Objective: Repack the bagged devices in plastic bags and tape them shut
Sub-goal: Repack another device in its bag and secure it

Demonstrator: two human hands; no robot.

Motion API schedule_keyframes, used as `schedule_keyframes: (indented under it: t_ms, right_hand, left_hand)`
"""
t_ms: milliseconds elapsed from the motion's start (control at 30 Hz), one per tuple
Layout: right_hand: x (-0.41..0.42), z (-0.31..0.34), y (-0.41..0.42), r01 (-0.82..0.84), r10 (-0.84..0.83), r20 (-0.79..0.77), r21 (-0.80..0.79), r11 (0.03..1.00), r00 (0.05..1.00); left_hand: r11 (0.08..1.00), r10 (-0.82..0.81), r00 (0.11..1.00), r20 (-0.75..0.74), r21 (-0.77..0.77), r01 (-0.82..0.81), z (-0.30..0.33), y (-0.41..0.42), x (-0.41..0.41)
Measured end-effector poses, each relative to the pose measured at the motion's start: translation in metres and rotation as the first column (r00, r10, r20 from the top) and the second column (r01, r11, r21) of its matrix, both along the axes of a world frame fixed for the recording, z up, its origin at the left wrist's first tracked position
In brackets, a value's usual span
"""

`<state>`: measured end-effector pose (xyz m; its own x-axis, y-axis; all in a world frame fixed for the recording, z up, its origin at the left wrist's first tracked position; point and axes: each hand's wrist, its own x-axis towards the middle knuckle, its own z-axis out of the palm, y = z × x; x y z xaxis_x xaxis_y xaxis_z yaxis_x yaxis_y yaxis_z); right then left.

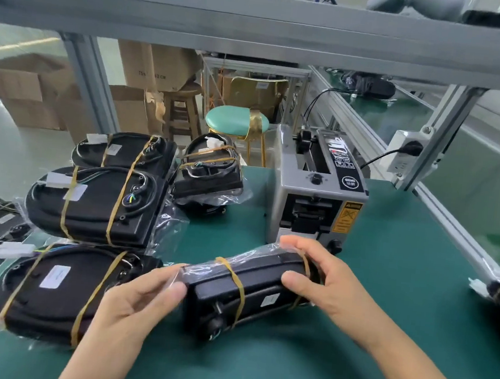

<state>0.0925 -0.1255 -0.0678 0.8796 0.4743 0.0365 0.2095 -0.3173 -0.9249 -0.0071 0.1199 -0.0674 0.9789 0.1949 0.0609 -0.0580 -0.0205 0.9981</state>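
From the head camera I see my left hand (137, 297) pinching the bag's end and my right hand (316, 278) gripping the black bagged device (248, 293), tilted on the green table (385, 294) just before the tape dispenser (315, 192).

There is one view only — from a camera worn on the person's head, wide-angle, looking forward and down. It is close above the green counter (385, 294); both forearms enter from the bottom edge. Straight frame bars bend near the borders — the far room shows behind them.
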Motion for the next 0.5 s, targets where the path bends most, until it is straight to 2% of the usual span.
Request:
schedule_keyframes:
  t_ms: [67, 200, 333, 367, 400, 433, 467, 500]
  right_hand:
    - [0.0, -0.001, -0.001, -0.015, 0.015, -0.012, 0.021, 1.0, 1.0]
    - [-0.001, -0.006, -0.001, -0.057, 0.058, -0.048, 0.027, 0.998, 0.997]
    - [0.001, -0.01, 0.001, 0.003, -0.003, -0.019, 0.048, 0.999, 1.0]
    - [0.0, -0.01, 0.001, 0.023, -0.023, 0.003, 0.039, 0.999, 1.0]
    - [-0.001, -0.01, 0.002, 0.04, -0.041, 0.024, 0.025, 0.999, 0.999]
    - [-0.003, -0.01, 0.002, 0.054, -0.055, 0.043, 0.021, 0.998, 0.998]
    - [-0.006, -0.009, 0.002, 0.067, -0.068, 0.057, 0.027, 0.997, 0.996]
    - [-0.009, -0.008, 0.004, 0.076, -0.078, 0.067, 0.037, 0.996, 0.995]
  left_hand:
    - [0.997, -0.063, 0.998, 0.005, -0.036, 0.063, -0.001, 0.001, -0.002]
    - [0.989, 0.008, 1.0, -0.008, -0.146, -0.009, -0.002, -0.001, 0.008]
    - [0.978, 0.064, 0.996, -0.061, -0.197, -0.075, 0.007, 0.0, 0.015]
    - [0.986, 0.11, 0.993, -0.051, -0.12, -0.115, 0.011, 0.003, 0.014]
    - [0.983, 0.18, 0.984, 0.005, 0.045, -0.18, 0.016, 0.005, 0.013]
    - [0.936, 0.226, 0.968, 0.104, 0.253, -0.246, 0.025, 0.004, 0.011]
    - [0.86, 0.199, 0.955, 0.221, 0.427, -0.278, 0.038, -0.001, 0.01]
    - [0.786, 0.099, 0.961, 0.258, 0.572, -0.235, 0.049, -0.01, 0.011]
